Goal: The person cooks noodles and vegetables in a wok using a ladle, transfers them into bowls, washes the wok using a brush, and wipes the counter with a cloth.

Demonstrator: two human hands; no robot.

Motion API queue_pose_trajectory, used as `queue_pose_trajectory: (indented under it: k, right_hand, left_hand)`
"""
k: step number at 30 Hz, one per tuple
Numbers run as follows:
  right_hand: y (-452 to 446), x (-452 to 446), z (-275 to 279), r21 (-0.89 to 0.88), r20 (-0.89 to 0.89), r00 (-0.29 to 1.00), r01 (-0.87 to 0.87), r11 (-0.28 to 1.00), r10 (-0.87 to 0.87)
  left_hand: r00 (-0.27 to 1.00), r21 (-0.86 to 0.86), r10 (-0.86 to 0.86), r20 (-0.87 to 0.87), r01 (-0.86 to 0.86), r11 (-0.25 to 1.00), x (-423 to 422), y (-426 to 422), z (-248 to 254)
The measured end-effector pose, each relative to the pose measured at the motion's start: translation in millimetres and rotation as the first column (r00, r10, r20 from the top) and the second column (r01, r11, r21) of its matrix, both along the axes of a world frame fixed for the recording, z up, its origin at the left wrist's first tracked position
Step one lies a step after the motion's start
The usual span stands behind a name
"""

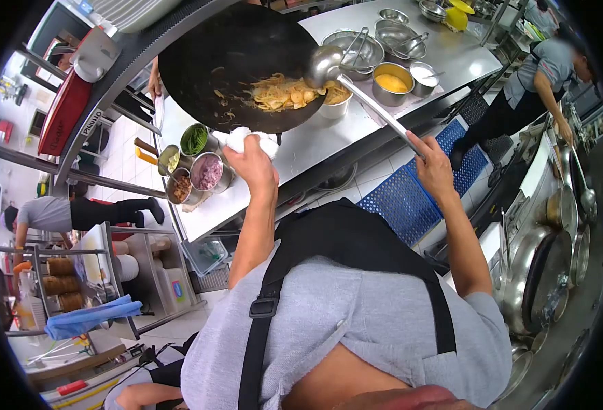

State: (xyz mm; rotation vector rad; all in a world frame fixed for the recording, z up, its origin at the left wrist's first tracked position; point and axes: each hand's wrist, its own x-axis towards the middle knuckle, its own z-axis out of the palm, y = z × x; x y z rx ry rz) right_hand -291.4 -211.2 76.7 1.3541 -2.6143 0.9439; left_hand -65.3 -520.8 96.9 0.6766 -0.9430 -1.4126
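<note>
A large dark wok (213, 55) is tilted over the steel counter, with cooked noodle-like food (281, 93) along its lower right side. My left hand (252, 164) is closed on a white cloth (264, 142) at the wok's near edge. In my right hand (432, 166) is the handle of a steel ladle (376, 106). The ladle's bowl is at the wok's right edge, above a container of food (337, 93). Left of my left hand stand containers of chopped onion (208, 172), brown pieces (178, 187) and green leaves (193, 140).
The steel counter (315, 147) also holds a pot of yellow liquid (393, 83) and strainers (353, 49). A co-worker (547, 75) reaches toward pans at the right. Another person (45, 213) bends at the left. Blue mats (400, 205) lie on the floor.
</note>
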Motion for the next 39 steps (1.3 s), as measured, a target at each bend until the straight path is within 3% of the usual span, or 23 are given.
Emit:
queue_pose_trajectory:
  k: [11, 21, 33, 39]
  right_hand:
    - [35.3, -11.3, 3.6, 0.006, -0.049, 0.998, 0.036, 0.999, -0.036]
    - [14.0, 20.5, 5.3, -0.056, 0.105, 0.994, -0.030, 0.998, 0.036]
    - [35.1, -3.6, -13.1, -0.035, -0.048, 0.999, 0.010, 0.999, -0.011]
    - [49.8, -9.2, 3.8, -0.004, -0.053, 0.997, 0.047, 0.999, -0.048]
  left_hand:
    - [0.996, 0.006, 0.080, 0.048, -0.081, 0.997, -18.7, -3.7, 1.0]
    - [0.995, 0.022, 0.071, 0.067, -0.072, 0.997, -15.6, 4.8, 10.1]
    - [0.997, 0.010, 0.078, -0.008, -0.078, 0.997, -13.4, -3.3, -1.6]
    - [0.997, 0.021, 0.057, 0.047, -0.058, 0.998, -8.2, -2.7, -0.4]
